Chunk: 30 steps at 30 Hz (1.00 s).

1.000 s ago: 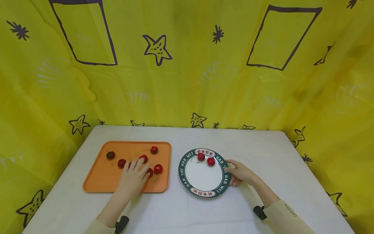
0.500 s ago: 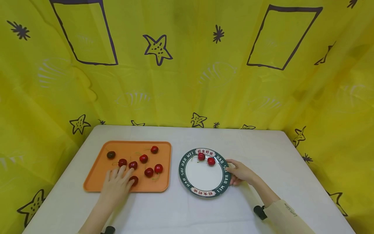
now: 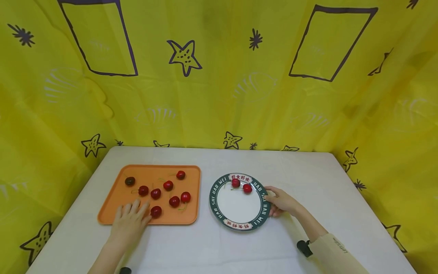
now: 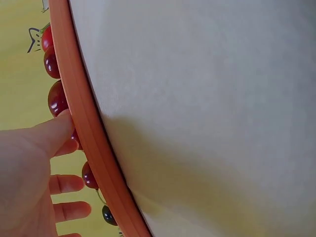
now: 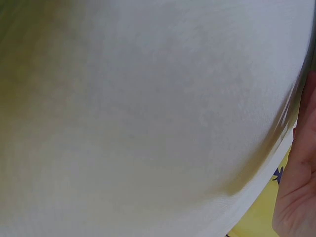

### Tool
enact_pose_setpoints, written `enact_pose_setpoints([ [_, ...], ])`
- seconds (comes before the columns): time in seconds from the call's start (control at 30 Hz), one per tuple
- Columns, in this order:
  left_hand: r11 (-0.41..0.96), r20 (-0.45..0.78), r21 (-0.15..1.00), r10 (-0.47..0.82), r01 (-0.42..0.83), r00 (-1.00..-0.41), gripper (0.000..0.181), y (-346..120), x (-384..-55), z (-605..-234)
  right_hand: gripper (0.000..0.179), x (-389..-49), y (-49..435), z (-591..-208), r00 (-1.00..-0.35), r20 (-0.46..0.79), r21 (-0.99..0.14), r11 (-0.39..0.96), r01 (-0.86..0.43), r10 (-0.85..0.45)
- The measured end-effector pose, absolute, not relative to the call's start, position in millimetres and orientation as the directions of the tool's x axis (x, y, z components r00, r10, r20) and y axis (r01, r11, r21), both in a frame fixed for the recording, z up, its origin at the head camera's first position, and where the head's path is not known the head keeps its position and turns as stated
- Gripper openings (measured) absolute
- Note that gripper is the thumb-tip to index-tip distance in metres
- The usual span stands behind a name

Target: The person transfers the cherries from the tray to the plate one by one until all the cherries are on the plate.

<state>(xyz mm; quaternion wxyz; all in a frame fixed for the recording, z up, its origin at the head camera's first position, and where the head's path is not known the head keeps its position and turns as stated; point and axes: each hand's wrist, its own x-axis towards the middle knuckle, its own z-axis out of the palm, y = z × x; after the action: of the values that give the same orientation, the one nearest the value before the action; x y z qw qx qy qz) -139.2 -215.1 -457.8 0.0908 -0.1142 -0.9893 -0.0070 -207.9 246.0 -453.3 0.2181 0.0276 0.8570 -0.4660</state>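
My left hand [image 3: 128, 224] reaches over the near edge of an orange tray [image 3: 116, 205], its fingers spread and fairly straight. By its thumb tip lies a dark red cherry [image 3: 156, 212]; the left wrist view has the thumb at the tray's edge close to a cherry [image 4: 58, 98]. Several more cherries with green stems lie in the tray, one of them nearly black [image 3: 130, 181]. My right hand [image 3: 282, 201] pinches the right rim of a round white plate [image 3: 238, 207] with a green lettered border, thumb on top. Two red cherries, one nearer the middle [image 3: 247, 188], sit toward its far side.
A white cloth covers the table [image 3: 219, 251]. Beyond its back edge hangs a yellow curtain [image 3: 219, 95] with starfish and shell drawings, which also closes off both sides. A narrow strip of tablecloth separates tray and plate.
My left hand has moved left and toward me, from over the middle cherries to the tray's near edge, uncovering several cherries. The right hand and the plate have stayed in place.
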Motion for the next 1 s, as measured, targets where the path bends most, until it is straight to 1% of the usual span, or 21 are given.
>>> enact_pose_setpoints([
  [0.4,0.968,0.168,0.033,0.240,0.249,-0.956,0.026,-220.8,-143.3,-463.4,0.047,-208.2,246.1,-453.1,-0.902,-0.405,-0.780,0.571,0.255,-0.151],
  [0.7,0.955,0.174,-0.009,0.294,0.297,-0.940,0.019,-224.8,-150.2,-465.9,0.047,-208.5,246.2,-453.6,-0.901,-0.410,-0.778,0.570,0.263,-0.143],
  [0.87,0.945,0.184,-0.010,0.324,0.328,-0.928,0.012,-225.6,-152.2,-466.4,0.047,-208.2,246.0,-453.3,-0.900,-0.411,-0.778,0.569,0.266,-0.142],
  [1.0,0.941,0.184,-0.005,0.334,0.339,-0.924,0.012,-225.6,-152.6,-465.8,0.047,-208.3,245.7,-452.8,-0.900,-0.411,-0.778,0.570,0.265,-0.143],
])
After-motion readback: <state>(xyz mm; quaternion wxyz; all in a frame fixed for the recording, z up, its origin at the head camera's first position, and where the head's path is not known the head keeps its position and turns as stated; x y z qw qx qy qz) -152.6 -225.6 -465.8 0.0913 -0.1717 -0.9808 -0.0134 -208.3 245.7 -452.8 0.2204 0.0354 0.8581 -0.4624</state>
